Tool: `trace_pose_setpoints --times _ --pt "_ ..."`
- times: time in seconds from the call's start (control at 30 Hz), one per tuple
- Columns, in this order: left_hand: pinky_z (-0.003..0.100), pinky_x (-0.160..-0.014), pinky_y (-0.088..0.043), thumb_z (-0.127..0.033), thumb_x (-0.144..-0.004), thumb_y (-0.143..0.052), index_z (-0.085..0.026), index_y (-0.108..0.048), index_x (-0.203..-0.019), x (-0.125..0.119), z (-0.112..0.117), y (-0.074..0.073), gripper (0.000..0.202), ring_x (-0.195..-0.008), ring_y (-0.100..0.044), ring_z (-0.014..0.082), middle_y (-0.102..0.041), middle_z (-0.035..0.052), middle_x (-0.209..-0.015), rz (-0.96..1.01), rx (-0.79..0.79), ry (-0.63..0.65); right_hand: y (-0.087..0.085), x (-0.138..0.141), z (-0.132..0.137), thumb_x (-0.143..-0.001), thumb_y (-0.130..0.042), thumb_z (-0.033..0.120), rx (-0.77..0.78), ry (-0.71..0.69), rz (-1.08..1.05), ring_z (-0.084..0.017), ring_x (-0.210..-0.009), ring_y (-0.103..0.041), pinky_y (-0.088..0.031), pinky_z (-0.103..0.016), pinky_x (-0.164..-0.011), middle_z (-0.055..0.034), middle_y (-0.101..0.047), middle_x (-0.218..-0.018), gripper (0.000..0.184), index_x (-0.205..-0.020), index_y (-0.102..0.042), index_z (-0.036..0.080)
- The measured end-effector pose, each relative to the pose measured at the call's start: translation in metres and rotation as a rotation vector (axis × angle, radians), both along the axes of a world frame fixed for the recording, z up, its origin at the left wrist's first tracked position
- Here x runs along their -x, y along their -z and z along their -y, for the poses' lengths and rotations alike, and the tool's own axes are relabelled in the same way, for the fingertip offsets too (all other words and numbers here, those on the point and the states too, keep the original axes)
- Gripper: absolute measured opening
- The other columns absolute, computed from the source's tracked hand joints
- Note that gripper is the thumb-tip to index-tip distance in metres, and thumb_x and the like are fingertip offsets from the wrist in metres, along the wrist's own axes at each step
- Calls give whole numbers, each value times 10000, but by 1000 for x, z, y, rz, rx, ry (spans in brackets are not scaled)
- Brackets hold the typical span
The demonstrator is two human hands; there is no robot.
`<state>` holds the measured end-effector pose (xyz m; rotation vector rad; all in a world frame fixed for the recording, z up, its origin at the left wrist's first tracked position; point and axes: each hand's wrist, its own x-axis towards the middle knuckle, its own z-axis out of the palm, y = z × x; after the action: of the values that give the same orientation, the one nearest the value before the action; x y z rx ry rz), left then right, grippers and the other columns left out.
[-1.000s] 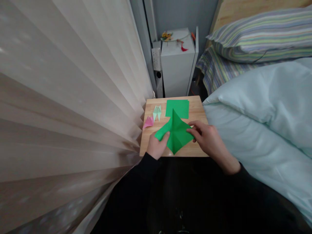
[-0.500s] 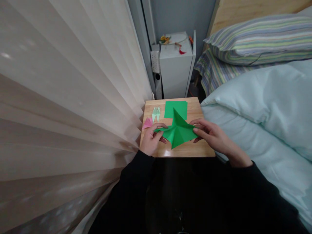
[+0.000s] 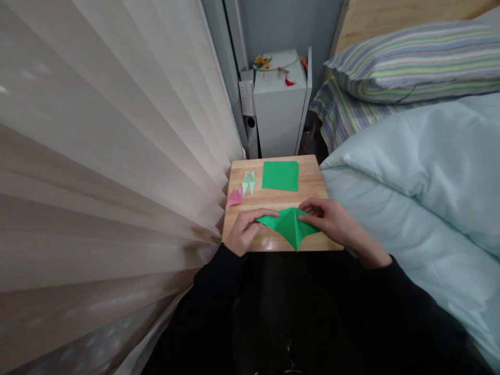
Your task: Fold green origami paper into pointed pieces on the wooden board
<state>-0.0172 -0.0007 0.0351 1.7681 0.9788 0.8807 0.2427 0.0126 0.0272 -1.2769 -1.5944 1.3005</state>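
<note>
A creased green sheet of origami paper [image 3: 289, 225] is partly folded, with a ridge down its middle and one corner pointing toward me. My left hand [image 3: 247, 229] has its fingers on the sheet's left corner, the thumb below. On the other side, my right hand [image 3: 327, 217] pinches the paper near its top edge, right of the ridge. Behind them lies a stack of flat green paper [image 3: 280, 175]. Left of the stack are a pale green folded paper piece [image 3: 249, 182] and a pink folded paper piece [image 3: 235, 198].
The small wooden table [image 3: 253, 203] stands between a pale curtain [image 3: 156, 156] on the left and a bed with a light blue quilt [image 3: 410, 198] on the right. Beyond it is a white cabinet [image 3: 279, 117] with small ornaments on top. A striped pillow [image 3: 422, 62] lies on the bed.
The green sheet has come down and nearer to me; its upright far corner is folded down. My right hand has moved from the right corner in toward the middle ridge.
</note>
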Motion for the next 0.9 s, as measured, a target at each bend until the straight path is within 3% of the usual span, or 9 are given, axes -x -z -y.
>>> trace_pose_setpoints --times 0.2,0.33,0.43,0.57,0.73,0.9 --pt "355 -882 -589 -295 -936 -663 -217 -711 -1229 -14 2 17 307 -943 -773 232 -817 77 -1024 -171 -22 -175 -4 8 5 -897 -668 293 -196 -15 276 -219 -763 -703 -536 -362 -746 -51 -781 -819 115 -856 -733 207" --pt "361 -879 -584 -281 -961 -644 -232 -792 -989 -26 3 27 159 -922 -769 240 -821 80 -1008 -221 -156 -216 -4 24 12 -938 -643 257 -297 -27 315 -221 -796 -713 -522 -349 -755 -54 -771 -841 114 -874 -723 207" --pt "356 -885 -590 -259 -969 -625 -227 -805 -976 -31 6 26 183 -907 -767 231 -822 74 -990 -136 -164 -285 -3 34 17 -959 -627 239 -352 -38 306 -221 -825 -711 -516 -347 -773 -56 -765 -878 97 -914 -708 209" --pt "341 -862 -600 -258 -962 -630 -209 -813 -989 -34 12 21 192 -883 -768 223 -824 77 -993 -72 -107 -320 -3 40 21 -981 -614 249 -389 -34 321 -222 -819 -698 -509 -349 -771 -54 -742 -871 98 -919 -682 216" --pt "303 -788 -612 -348 -922 -701 -167 -783 -1066 -39 15 22 245 -865 -775 213 -815 86 -987 105 131 -269 -3 41 22 -978 -613 212 -449 -23 393 -229 -806 -674 -493 -357 -754 -63 -724 -855 106 -897 -682 207" --pt "324 -799 -618 -381 -796 -822 -163 -769 -915 -42 8 28 254 -845 -769 215 -804 66 -883 288 235 -314 -2 35 17 -935 -704 235 -577 63 455 -287 -943 -671 -500 -406 -820 -106 -731 -956 64 -970 -692 184"
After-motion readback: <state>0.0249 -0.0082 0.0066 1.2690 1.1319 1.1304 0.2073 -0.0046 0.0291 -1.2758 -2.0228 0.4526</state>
